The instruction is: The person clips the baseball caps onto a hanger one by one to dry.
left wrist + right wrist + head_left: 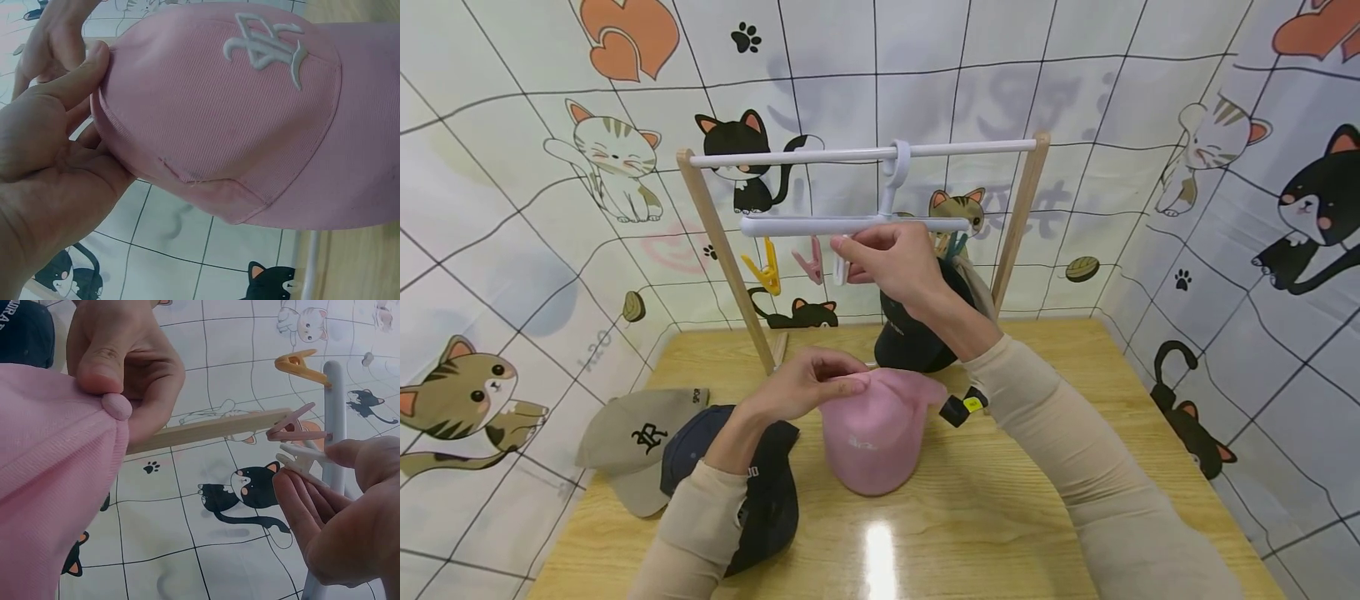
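A pink cap point(874, 433) with white embroidery hangs from my left hand point(808, 385), whose thumb and fingers pinch its crown by the top button. In the left wrist view the embroidery on the cap point(212, 100) faces the camera. Higher up, my right hand point(895, 260) pinches a white clothespin point(840, 265) on the white hanger point(805, 226). The right wrist view shows this clothespin point(303, 462) between thumb and fingers, beside a pink clothespin point(294, 428) and a yellow one point(303, 367). The cap is below the clothespin, apart from it.
The hanger hooks over a white rail point(790, 157) between wooden posts point(1021, 221). A black cap point(917, 337) hangs at its right, partly behind my right arm. Beige point(640, 429), navy point(688, 442) and black point(775, 492) caps lie at the table's left, overlapping.
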The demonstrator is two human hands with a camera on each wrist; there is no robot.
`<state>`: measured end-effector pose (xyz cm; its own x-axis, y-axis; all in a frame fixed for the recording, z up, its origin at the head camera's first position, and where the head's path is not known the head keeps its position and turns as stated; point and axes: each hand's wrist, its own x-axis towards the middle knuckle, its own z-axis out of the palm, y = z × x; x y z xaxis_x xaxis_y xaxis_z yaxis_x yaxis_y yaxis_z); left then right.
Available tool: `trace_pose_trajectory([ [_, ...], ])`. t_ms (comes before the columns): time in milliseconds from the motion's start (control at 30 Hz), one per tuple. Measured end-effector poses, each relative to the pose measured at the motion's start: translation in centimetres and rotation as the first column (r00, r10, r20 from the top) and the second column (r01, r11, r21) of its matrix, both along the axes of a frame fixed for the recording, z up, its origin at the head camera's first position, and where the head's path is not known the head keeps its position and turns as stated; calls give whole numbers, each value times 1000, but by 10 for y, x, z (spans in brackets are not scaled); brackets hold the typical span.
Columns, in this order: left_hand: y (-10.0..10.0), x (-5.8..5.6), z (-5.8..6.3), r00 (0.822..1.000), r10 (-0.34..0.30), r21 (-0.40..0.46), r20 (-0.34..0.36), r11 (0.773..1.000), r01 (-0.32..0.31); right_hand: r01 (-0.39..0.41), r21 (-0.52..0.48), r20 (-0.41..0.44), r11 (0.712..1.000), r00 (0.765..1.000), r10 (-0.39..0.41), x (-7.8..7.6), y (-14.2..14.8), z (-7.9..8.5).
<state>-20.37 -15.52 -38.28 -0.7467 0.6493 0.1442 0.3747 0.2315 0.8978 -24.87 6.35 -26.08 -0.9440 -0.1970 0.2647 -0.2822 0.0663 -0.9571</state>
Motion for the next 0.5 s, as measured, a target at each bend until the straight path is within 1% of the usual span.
trace_pose_trajectory([
  [67,-1,-1,4,1000,-2,2,-12,1000,2,-3,23,-8,1000,1000,3,0,1,0],
  [233,-1,-4,13,998,27,13,-52,1000,-26,0,67,-35,998,999,2,0,4,-1],
  [300,-1,-4,17,997,45,23,-68,999,-44,-1,73,-43,997,999,4,0,5,-1],
  [400,1,-7,22,994,57,46,-98,998,-52,-7,70,-55,998,998,11,0,6,-3],
  [500,2,-9,25,992,71,60,-106,996,-65,-14,65,-66,998,998,18,0,7,-4],
])
